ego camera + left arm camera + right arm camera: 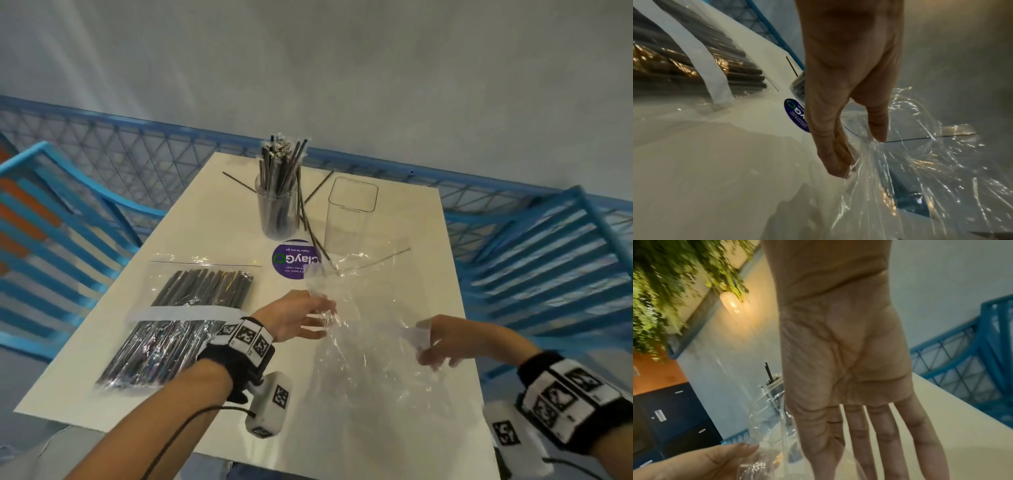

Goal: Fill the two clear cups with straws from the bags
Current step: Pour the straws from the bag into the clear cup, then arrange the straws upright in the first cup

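Observation:
A round clear cup [277, 212] packed with dark straws stands at the back of the white table [212, 222]. Right of it is an empty square clear cup [349, 219]. On the left lies a clear bag full of dark straws [185, 318] [694, 65]. Between my hands hangs an empty, crumpled clear bag [370, 359] [920, 162] [764, 443]. My left hand [301, 318] [838, 162] pinches its left edge. My right hand [442, 342] [849, 426] pinches the right edge by a white label strip with thumb and forefinger, its other fingers straight.
A few loose straws [311, 233] lie around the two cups. A purple round sticker [294, 260] is on the table's middle. Blue slatted chairs [548, 260] stand on both sides, and a blue mesh railing [137, 150] runs behind the table.

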Tool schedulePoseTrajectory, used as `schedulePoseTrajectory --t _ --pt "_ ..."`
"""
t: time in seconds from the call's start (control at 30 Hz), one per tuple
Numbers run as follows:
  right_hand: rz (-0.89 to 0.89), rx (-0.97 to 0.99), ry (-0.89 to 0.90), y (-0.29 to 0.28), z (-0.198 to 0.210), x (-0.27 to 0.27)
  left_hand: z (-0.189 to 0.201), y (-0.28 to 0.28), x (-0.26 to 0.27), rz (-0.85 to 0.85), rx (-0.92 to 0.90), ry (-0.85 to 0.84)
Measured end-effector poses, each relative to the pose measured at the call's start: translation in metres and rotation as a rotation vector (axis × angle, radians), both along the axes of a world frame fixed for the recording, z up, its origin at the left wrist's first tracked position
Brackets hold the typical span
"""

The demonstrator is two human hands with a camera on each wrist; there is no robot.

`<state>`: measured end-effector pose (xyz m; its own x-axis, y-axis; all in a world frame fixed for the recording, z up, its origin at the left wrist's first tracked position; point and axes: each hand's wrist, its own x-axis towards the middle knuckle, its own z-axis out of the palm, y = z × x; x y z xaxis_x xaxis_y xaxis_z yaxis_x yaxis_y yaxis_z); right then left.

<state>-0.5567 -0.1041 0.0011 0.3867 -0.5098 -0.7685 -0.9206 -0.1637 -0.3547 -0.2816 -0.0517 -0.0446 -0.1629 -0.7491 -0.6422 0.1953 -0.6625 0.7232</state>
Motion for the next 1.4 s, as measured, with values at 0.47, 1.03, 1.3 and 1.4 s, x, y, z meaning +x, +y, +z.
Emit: schedulePoseTrajectory --t 0.47,1.03,1.3,1.4 --pt "0.043 -0.328 -0.104 -0.051 0.060 0.038 0.010 -0.021 0.033 -0.254 0.032 -0.697" --pt "-0.501 -0.499 -0.528 -0.171 0.052 0.266 0.134 -0.182 0.118 -0.402 -1.415 -1.437" --pt "-0.535 -0.571 -0.559 -0.191 0.015 0.301 0.098 -0.227 0.167 -0.328 -1.259 -1.266" --pt "-0.551 -0.639 -0.529 -0.196 0.005 0.306 0.083 -0.232 0.177 -0.315 -1.198 -1.199"
